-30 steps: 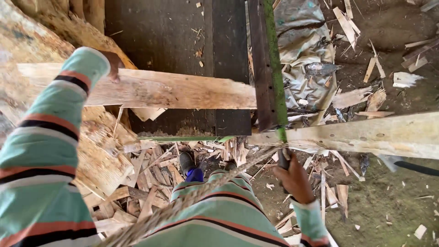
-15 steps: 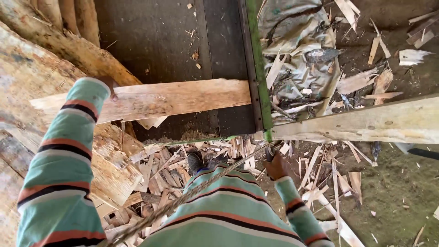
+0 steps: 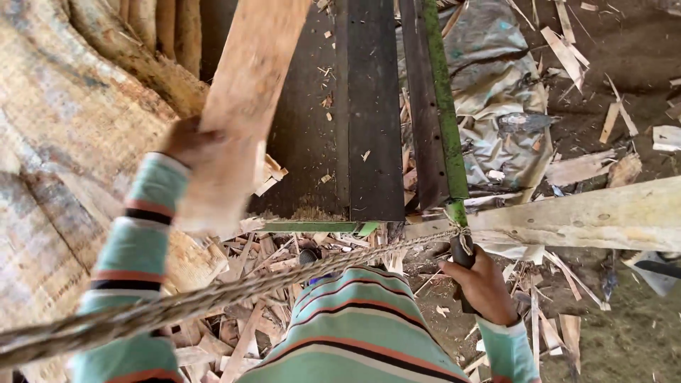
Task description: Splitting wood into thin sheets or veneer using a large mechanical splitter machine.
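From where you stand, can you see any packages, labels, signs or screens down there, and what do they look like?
No labels, signs or screens show.
Crumpled plastic sheeting: lies on the ground right of the green-edged machine table, grey, creased, possibly sacking; any print is too unclear to tell.

The pale tan wooden plank (image 3: 245,92) shows a faint, blurred grain. The knitted sleeves (image 3: 135,248) are mint green, banded with orange, black and cream stripes. The long metal rail (image 3: 443,106) is bright green beside the flat dark brown, almost black desk (image 3: 369,106). The twisted fibre rope (image 3: 213,298) is straw-coloured. Light beige wood scraps (image 3: 567,50) dot the dull brown dirt floor (image 3: 631,333).
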